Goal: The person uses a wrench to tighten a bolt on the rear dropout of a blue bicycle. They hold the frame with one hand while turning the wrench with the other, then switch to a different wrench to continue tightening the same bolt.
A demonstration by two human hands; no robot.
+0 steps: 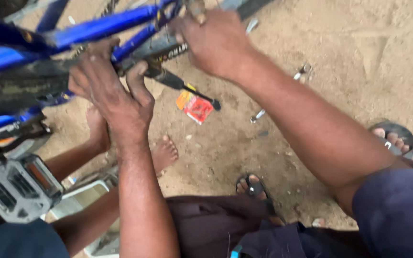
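A blue bicycle frame [96, 26] fills the far left above the sandy ground [350, 57], its grey pedal [17, 188] hanging near left. The left hand [111, 91] clenches around a black-handled tool [178, 83] just under the frame. The right hand [216, 43] grips a part at the frame's far end, blurred, perhaps a bolt. A red wrapper [197, 107] lies on the ground below the tool, a small spanner [259, 114] to its right.

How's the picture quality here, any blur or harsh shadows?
Head view: soft, even daylight, no hard shadows on the sandy ground; left hand and right hand slightly motion-blurred; blue bicycle frame smeared; pedal fairly sharp.
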